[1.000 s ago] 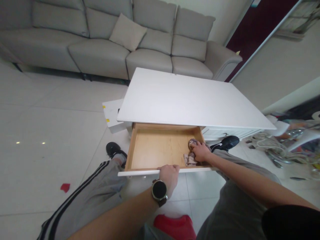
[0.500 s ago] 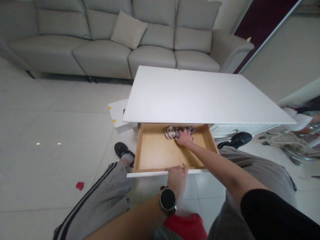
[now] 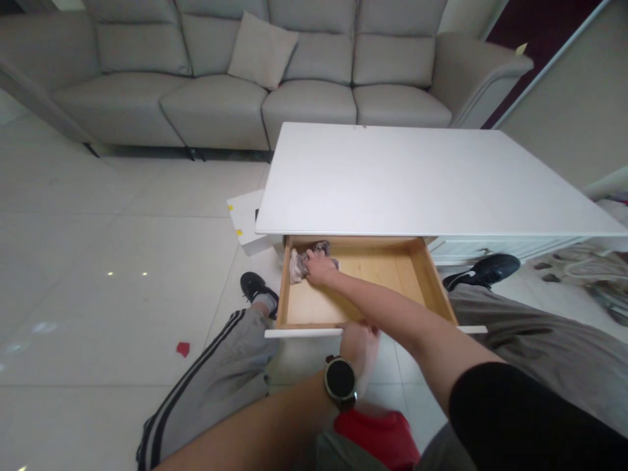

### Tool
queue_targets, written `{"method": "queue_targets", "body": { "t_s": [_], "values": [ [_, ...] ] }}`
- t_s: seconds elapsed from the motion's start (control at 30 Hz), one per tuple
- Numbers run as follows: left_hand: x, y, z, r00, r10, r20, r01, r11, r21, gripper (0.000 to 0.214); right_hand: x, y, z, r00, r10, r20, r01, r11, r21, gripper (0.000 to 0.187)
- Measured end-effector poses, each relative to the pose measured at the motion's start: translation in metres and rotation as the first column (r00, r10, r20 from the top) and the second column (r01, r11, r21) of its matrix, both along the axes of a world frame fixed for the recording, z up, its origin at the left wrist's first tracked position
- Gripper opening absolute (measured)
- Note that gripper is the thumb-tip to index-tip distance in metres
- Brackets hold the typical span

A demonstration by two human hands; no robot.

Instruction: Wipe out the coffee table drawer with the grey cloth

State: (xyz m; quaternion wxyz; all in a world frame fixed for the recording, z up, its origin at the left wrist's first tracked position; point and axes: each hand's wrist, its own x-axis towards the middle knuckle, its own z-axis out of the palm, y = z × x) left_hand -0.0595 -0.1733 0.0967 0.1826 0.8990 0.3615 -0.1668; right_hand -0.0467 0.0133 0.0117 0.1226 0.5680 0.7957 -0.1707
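Observation:
A wooden drawer (image 3: 373, 307) stands pulled out from under the white table top (image 3: 422, 176). Inside it, at the back left corner, my right hand (image 3: 320, 267) presses down on a crumpled patterned cloth (image 3: 296, 267), fingers closed over it. My left hand (image 3: 360, 340), below a wrist with a watch, grips the drawer's white front panel (image 3: 304, 333) near its middle. My right forearm passes over the drawer and hides part of the left fingers.
Beyond the table is a grey sofa (image 3: 216, 108) with a cushion (image 3: 262, 51). A white box (image 3: 252, 242) lies on the floor left of the drawer. A red scrap (image 3: 183, 348) lies farther left, and a red item (image 3: 380, 435) sits below my hands. Coiled cords (image 3: 579, 265) lie at right.
My right hand has slid the cloth leftward along the drawer's back, from right of middle into the left corner. My left hand stays on the front panel. The view has shifted slightly.

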Motion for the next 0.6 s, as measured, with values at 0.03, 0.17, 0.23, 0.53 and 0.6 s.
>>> {"method": "queue_targets", "body": {
  "t_s": [0.03, 0.17, 0.23, 0.53, 0.6],
  "values": [
    [-0.001, 0.0, 0.002, 1.0, -0.001, -0.003, 0.001, 1.0, -0.002, 0.046, 0.012, -0.007, -0.001, 0.997, 0.076, -0.003, -0.076, 0.997, -0.013, 0.055],
    [-0.002, 0.001, 0.007, 0.999, -0.001, -0.053, 0.003, 0.999, 0.036, 0.051, 0.071, -0.031, -0.006, 0.996, 0.085, 0.022, -0.084, 0.996, -0.031, 0.063],
    [-0.002, 0.001, 0.006, 0.999, -0.001, -0.047, 0.003, 0.999, 0.055, 0.05, 0.109, -0.035, -0.008, 0.994, -0.088, 0.059, 0.09, 0.996, -0.016, 0.064],
    [0.001, -0.001, 0.004, 0.998, -0.015, -0.059, 0.021, 0.993, 0.117, 0.048, 0.279, -0.053, -0.011, 0.873, -0.349, 0.34, 0.371, 0.929, 0.0, 0.088],
    [0.002, 0.0, 0.006, 0.998, -0.011, -0.064, 0.018, 0.994, 0.108, 0.048, 0.275, -0.058, -0.016, 0.874, -0.319, 0.368, 0.348, 0.937, -0.015, 0.092]
  ]
}}
